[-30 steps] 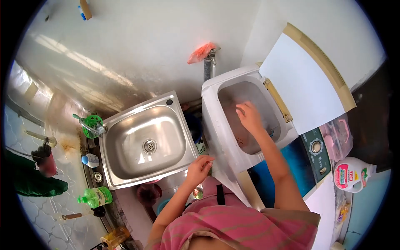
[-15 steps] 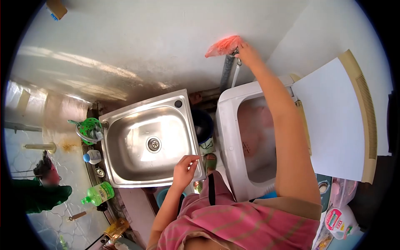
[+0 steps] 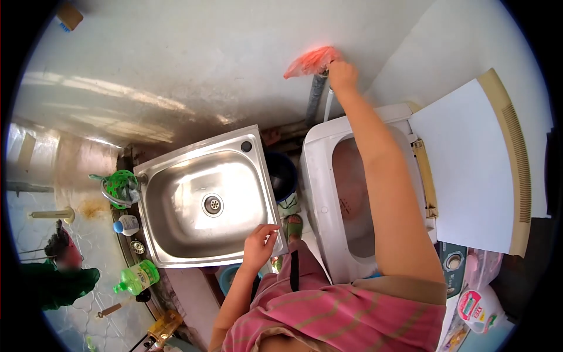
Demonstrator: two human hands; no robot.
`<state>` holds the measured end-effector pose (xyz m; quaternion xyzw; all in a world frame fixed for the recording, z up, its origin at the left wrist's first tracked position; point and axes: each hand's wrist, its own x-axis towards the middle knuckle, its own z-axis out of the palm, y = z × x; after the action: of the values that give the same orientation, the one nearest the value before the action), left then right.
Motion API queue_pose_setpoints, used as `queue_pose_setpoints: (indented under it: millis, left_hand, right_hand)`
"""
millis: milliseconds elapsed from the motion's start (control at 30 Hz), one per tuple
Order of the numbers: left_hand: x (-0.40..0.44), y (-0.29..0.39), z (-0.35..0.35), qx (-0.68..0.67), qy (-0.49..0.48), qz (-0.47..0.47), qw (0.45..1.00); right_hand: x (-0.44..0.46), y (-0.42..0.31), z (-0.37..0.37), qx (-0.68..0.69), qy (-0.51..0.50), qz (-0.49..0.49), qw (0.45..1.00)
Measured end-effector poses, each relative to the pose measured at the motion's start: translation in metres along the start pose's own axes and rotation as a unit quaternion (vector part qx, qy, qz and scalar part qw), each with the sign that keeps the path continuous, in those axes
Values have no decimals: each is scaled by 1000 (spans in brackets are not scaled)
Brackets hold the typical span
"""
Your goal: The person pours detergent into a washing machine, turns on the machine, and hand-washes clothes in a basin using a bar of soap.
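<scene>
My right hand [image 3: 343, 76] is closed on the tap at the top of a grey pipe [image 3: 315, 97], beside a red plastic bag [image 3: 314, 62]; the hand hides most of the tap. Below that arm stands an open washing machine [image 3: 321, 176], with pinkish cloth and cloudy water [image 3: 352, 205] in its tub. My left hand [image 3: 259, 246] hovers over the front right edge of the steel sink [image 3: 205, 199], fingers loosely curled and apart, holding nothing.
The machine's raised lid [image 3: 475, 164] leans at the right, above a detergent bottle [image 3: 481, 310]. A green basket [image 3: 121, 189], a blue-capped bottle [image 3: 126, 224] and a green soap bottle [image 3: 138, 277] line the sink's left side. A dark bucket [image 3: 281, 176] sits between sink and machine.
My right hand has gone from above the washing tub up to the tap and closed there. My left hand has stayed near the sink's front edge. The view has shifted.
</scene>
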<state>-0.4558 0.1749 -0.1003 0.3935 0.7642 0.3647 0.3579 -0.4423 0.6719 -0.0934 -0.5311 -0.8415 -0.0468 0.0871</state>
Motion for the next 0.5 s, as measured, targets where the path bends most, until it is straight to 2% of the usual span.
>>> queue_pose_setpoints:
  millis: [67,100,167,200,267,333,367,433,500]
  left_hand:
    - [-7,-2,-1,3,-6,-7,1000]
    - [-10,-4,-1,2,-12,-4,1000]
    - [-13,-9,0,9,-21,0,1000]
    - [-14,-11,0,8,-25,8,1000]
    - [-19,-15,-1,3,-31,16,999]
    - [-24,-15,-3,-2,-31,23,999]
    - [-29,-15,-4,-5,-29,21,999]
    - [-37,-20,-5,-15,-27,33,999]
    - [-49,-26,-6,-20,-23,48,998]
  right_hand:
    - [-10,6,-4,108,10,17,994]
    - [-15,14,-5,103,11,22,994]
    - [-24,39,-14,143,-83,-50,985]
    - [-34,54,-26,139,-78,-44,986]
    - [-76,87,-67,322,-66,-57,943]
    - [-132,109,-162,183,14,-17,983]
    - [-151,142,-178,163,177,-74,968]
    - [-197,189,-249,-26,354,-49,934]
    - [-241,240,-304,-211,417,63,882]
